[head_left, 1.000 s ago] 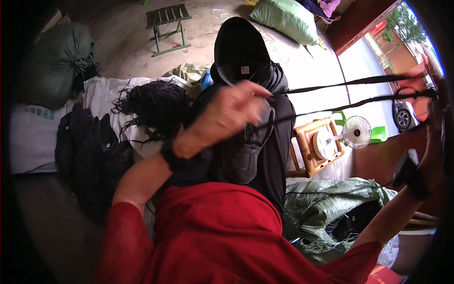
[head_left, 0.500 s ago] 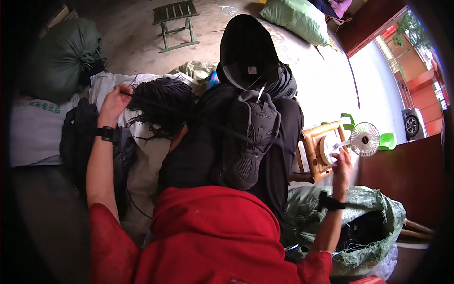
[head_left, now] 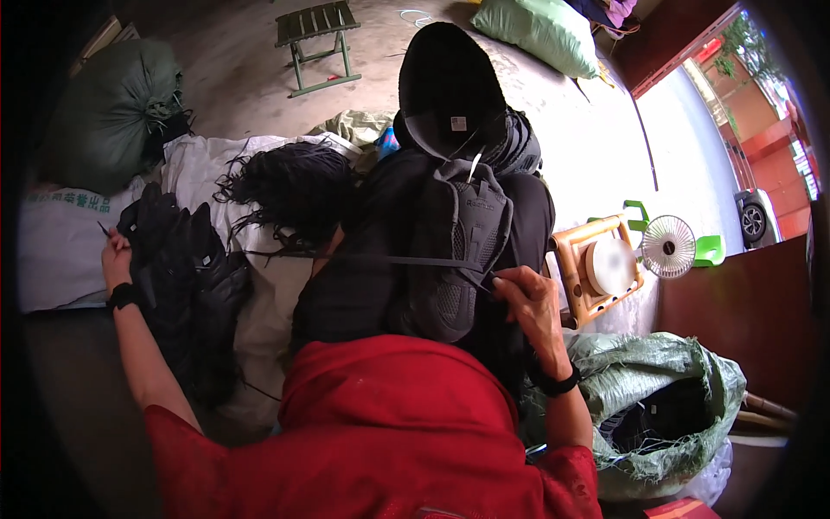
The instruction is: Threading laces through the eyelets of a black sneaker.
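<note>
A dark grey shoe upper lies across my lap, with a white strip standing at its collar. A flat black shoelace is stretched sideways over it. My right hand pinches the lace at the upper's right edge. Far to the left, my left hand is closed on the lace, a thin dark tip poking up above the fingers; the lace is hard to follow against the dark things between. Beyond the upper, more black shoe uppers rest stacked at my knees. A bundle of black laces lies left of my legs.
Several black uppers are heaped at my left on white sacking. A tied green sack stands behind. To my right are a bamboo stool, a small fan and an open green woven sack. A folding stool stands ahead.
My left hand has moved outward and down to the left. My right hand has come inward from beside the stool to the upper's edge. The lace now runs taut across the upper.
</note>
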`<move>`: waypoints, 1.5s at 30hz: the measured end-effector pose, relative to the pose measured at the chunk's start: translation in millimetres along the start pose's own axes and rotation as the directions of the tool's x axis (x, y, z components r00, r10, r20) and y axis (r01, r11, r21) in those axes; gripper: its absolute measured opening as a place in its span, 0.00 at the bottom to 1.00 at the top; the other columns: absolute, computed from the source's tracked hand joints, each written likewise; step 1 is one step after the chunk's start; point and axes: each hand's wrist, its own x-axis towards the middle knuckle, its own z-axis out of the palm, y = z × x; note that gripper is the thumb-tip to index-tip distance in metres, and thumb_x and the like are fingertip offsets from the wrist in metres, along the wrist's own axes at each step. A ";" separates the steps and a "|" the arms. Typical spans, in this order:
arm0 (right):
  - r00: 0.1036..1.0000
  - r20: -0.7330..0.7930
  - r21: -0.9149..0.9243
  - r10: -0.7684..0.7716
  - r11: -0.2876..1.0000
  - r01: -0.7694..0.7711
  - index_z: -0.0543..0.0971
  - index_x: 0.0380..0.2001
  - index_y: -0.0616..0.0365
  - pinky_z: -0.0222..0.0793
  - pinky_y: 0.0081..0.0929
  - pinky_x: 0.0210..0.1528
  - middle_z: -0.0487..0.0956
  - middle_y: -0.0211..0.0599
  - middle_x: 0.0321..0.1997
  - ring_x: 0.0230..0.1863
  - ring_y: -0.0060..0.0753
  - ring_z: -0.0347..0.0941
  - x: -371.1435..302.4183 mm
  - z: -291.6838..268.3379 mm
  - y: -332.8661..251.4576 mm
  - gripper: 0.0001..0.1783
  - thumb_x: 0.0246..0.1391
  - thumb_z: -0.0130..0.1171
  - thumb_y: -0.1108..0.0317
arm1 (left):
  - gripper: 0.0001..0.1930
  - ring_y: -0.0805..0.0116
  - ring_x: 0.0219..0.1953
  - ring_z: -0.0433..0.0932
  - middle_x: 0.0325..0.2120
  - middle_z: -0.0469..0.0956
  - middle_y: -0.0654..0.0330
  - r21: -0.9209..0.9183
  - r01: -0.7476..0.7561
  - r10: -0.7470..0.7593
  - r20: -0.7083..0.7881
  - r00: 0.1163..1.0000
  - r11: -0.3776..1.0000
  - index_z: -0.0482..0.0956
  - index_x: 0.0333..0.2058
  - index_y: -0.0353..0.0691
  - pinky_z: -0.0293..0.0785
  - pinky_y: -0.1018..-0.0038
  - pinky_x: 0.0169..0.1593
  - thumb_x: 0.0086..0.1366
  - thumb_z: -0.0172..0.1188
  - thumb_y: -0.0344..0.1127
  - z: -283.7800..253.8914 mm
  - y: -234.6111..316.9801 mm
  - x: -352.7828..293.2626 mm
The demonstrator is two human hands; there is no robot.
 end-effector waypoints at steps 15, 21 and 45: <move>0.911 -0.145 -0.539 -0.385 0.803 0.254 0.78 0.28 0.60 0.69 0.34 0.24 0.79 0.44 0.23 0.20 0.43 0.76 1.8 19.5 -6.0 0.08 0.56 0.59 0.67 | 0.10 0.83 0.18 0.69 0.31 0.81 0.60 0.660 -0.121 -0.476 0.644 0.598 0.741 0.74 0.42 0.34 0.63 0.87 0.20 0.66 0.51 0.32 260.0 -235.4 -336.1; 0.996 -0.055 -0.007 -0.067 0.998 0.067 0.79 0.31 0.62 0.67 0.24 0.21 0.79 0.37 0.21 0.17 0.26 0.73 9.4 16.7 -10.0 0.07 0.57 0.60 0.68 | 0.08 0.80 0.28 0.78 0.29 0.81 0.61 0.589 -0.280 -0.478 0.794 0.376 0.758 0.80 0.40 0.33 0.68 0.84 0.24 0.64 0.58 0.29 304.9 -277.8 -391.4; 0.999 -0.010 0.172 -0.051 0.984 0.052 0.77 0.31 0.62 0.63 0.14 0.20 0.77 0.29 0.20 0.17 0.15 0.68 8.9 11.4 3.8 0.09 0.59 0.59 0.66 | 0.11 0.55 0.23 0.78 0.18 0.76 0.51 0.451 -0.761 -0.456 0.860 0.229 0.467 0.79 0.25 0.34 0.72 0.66 0.29 0.60 0.58 0.37 331.6 -275.8 -409.5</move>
